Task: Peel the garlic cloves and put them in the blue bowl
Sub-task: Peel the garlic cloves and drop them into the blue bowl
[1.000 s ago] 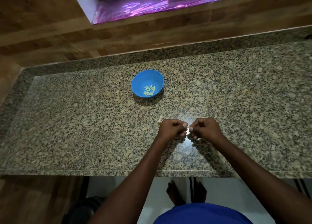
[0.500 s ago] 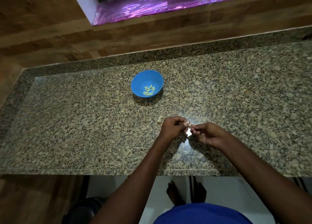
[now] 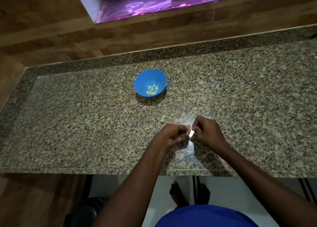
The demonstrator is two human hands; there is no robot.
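Your left hand [image 3: 173,135] and right hand [image 3: 206,132] meet knuckle to knuckle low over the near part of the table [image 3: 68,124]. Both sets of fingers are curled tight, and between them they pinch a small pale clove [image 3: 191,132]. It is mostly hidden, so you cannot tell its long axis or how much skin is left on it.

The bowl [image 3: 142,79] sits well apart, straight ahead and a little to your left, with a small heap of peeled cloves [image 3: 152,90] in its bottom. Your left hand is the nearer one to it, so once the skin is off, the drop is probably easiest from that side: forward and slightly left.

One more pale piece [image 3: 162,120], likely a clove or a scrap of skin, lies on the table just beyond your left hand.
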